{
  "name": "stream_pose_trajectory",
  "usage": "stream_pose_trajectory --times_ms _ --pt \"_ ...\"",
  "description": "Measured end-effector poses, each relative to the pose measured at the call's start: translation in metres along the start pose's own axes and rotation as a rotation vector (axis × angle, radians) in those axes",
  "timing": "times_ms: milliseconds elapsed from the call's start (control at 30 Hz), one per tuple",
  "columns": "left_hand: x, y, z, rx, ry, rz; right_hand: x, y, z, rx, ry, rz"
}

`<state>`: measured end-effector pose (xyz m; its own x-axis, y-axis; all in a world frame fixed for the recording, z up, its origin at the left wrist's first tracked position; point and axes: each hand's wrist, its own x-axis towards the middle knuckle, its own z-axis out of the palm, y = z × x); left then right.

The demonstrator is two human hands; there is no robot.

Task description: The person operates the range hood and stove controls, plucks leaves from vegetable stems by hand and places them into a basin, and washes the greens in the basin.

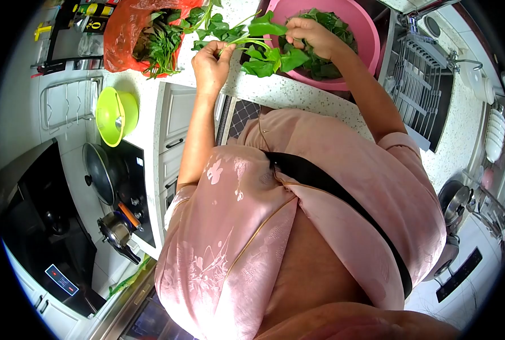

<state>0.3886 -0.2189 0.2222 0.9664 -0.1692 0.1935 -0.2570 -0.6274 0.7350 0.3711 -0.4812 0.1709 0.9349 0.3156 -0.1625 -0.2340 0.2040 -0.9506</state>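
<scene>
My left hand (211, 63) is closed around the pale stems of a bunch of leafy greens (259, 61), whose broad green leaves spread to the right. My right hand (315, 38) pinches a part of the greens by the near left rim of a pink basin (367, 48); its fingertips are partly hidden. Loose dark green leaves (337, 34) lie inside that basin. To the left of my left hand, a red plastic bag (119, 42) lies open with more greens (164, 54) in it, some spilling over its edge.
On the speckled counter (264, 88) stands a lime-green bowl (130, 110). A lidded wok (102, 173) and a pressure cooker (116, 231) sit by the stove at left. At right is a metal dish rack (414, 85) near a faucet (468, 61).
</scene>
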Motion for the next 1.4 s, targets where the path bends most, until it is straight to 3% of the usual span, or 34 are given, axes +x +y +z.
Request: stream_pose_trajectory --times_ms 133,267,333,400,467,633,700,733,800,867,933,1100,1167,1200,1300,1400 --pt "-0.001 0.004 0.002 0.034 0.003 0.044 -0.003 0.001 0.027 -0.158 -0.022 0.025" --pt "-0.007 0.018 0.006 0.089 0.038 0.164 -0.003 0.003 0.045 -0.198 0.145 -0.038" --pt "-0.009 0.02 0.007 0.085 0.029 0.151 -0.007 -0.006 0.051 -0.728 0.204 -0.064" --pt "-0.007 0.018 0.01 0.109 0.014 0.147 -0.007 -0.004 0.056 -0.733 0.161 0.002" --pt "-0.006 0.019 0.009 0.15 -0.004 0.132 -0.002 0.011 0.055 -1.036 0.184 -0.231" --pt "-0.005 0.013 0.009 0.19 -0.059 0.096 0.002 0.015 0.052 -1.148 0.056 -0.155" --pt "-0.005 0.007 0.009 0.149 -0.072 0.077 0.008 0.026 0.041 -0.74 0.014 -0.035" --pt "-0.004 0.004 0.01 0.106 -0.083 0.057 0.007 0.028 0.039 -0.739 0.014 -0.035" --pt "-0.003 0.002 0.01 0.098 -0.085 0.026 0.003 0.028 0.036 0.24 0.1 0.034" --pt "-0.001 -0.002 0.01 0.089 -0.088 -0.007 -0.009 0.019 0.028 0.233 0.091 0.131" --pt "0.002 -0.01 0.01 0.041 -0.07 -0.022 -0.011 0.025 0.018 0.554 -0.059 0.11" --pt "0.006 -0.015 0.01 -0.006 -0.093 -0.061 -0.013 0.024 0.019 0.537 0.018 0.15" --pt "0.006 -0.014 0.009 0.011 -0.104 -0.069 -0.012 0.024 0.019 0.431 0.204 0.133" --pt "0.007 -0.018 0.009 0.011 -0.105 -0.068 -0.012 0.024 0.015 0.431 0.205 0.132" --pt "0.007 -0.033 0.006 -0.051 -0.121 -0.085 -0.011 0.018 0.0 0.54 -0.071 0.011" --pt "0.008 -0.038 0.002 -0.072 -0.101 -0.105 -0.024 -0.005 0.008 0.32 0.088 0.003"
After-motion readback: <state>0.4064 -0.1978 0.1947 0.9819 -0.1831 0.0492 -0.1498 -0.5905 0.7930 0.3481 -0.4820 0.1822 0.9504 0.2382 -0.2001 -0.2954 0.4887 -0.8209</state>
